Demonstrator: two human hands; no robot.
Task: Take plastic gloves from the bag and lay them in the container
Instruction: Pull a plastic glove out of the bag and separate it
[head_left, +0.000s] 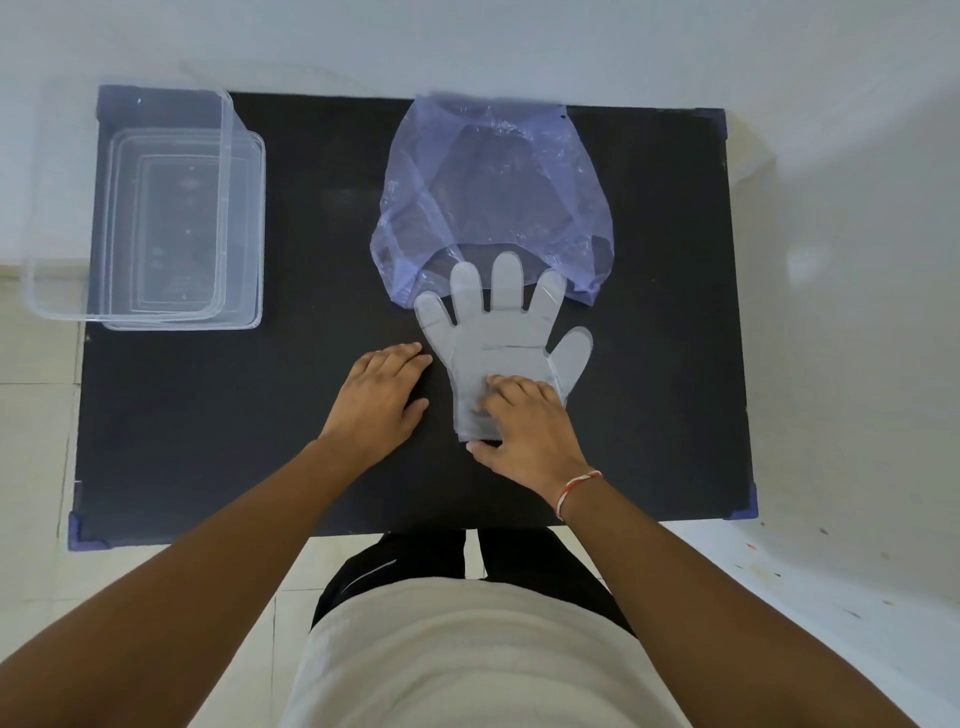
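The right hand (524, 421) presses flat, fingers spread, on the cuff of the plastic glove (506, 338) on the black counter (208, 441), the left hand (382, 395) lies open beside it, the glove's fingertips touch the purple bag (493, 192), and the clear container (156, 208) sits far left.

We count one black surface (208, 441) with three purple corner guards that we can see. On it lies one bluish plastic bag (493, 182). We count one flat stack of clear plastic gloves (498, 332); how many sheets it holds, we cannot tell. One clear container (130, 208) stands at the far left, with one clear lid (244, 228) under it. Two bare hands are in view, the left hand (382, 395) and the right hand (530, 421), with one thread band (574, 491) on the right wrist.
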